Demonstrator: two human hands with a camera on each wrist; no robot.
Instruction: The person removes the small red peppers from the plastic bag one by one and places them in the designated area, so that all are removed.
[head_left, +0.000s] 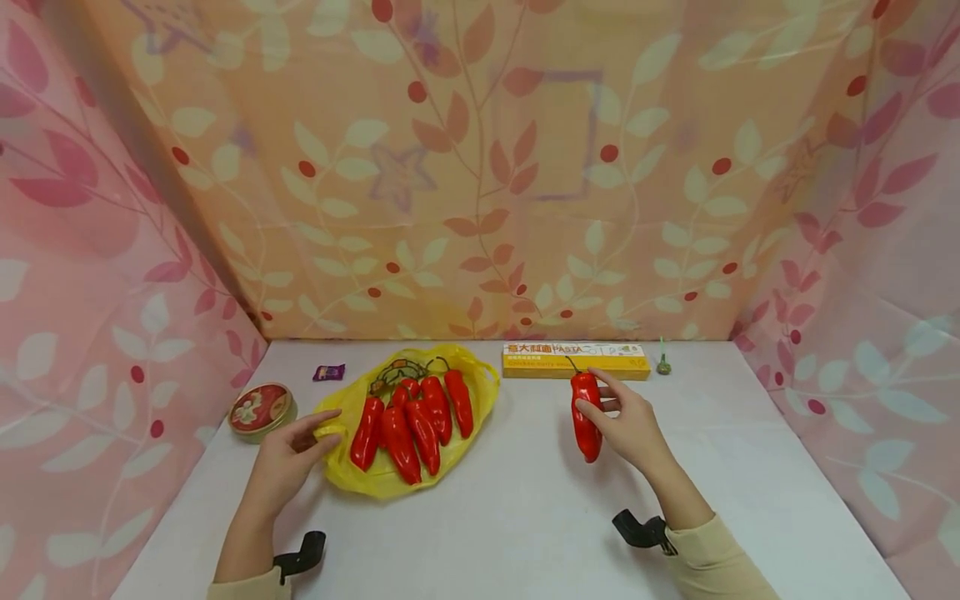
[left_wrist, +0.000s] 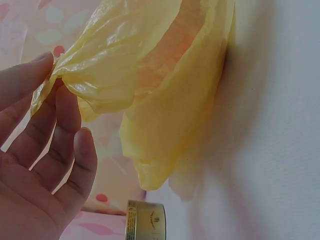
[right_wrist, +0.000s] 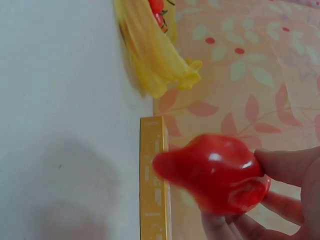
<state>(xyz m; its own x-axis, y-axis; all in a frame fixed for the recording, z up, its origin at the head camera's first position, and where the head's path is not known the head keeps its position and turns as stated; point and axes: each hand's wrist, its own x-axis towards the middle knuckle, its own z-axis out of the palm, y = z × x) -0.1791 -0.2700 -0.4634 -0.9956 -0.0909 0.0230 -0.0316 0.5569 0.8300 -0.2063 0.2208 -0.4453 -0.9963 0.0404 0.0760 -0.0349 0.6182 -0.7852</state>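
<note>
Right hand [head_left: 630, 425] clamped round one pepper [head_left: 586, 415], lifted off the table [head_left: 525, 517] at 3 o'clock of the bag [head_left: 341, 467]. Left hand [head_left: 288, 458] pinches the bag's rim at its 9 o'clock. Five peppers [head_left: 408, 421] lie on the bag. Pepper looks light, glossy, likely slippery; grip mid-body. Bag film thin and limp.

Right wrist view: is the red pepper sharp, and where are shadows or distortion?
Right wrist view: the glossy red pepper is soft, with small glare spots; a faint shadow lies on the white table. Head view: the patterned cloth walls bend outward. Left wrist view: the thin yellow plastic bag looks sharp.
</note>
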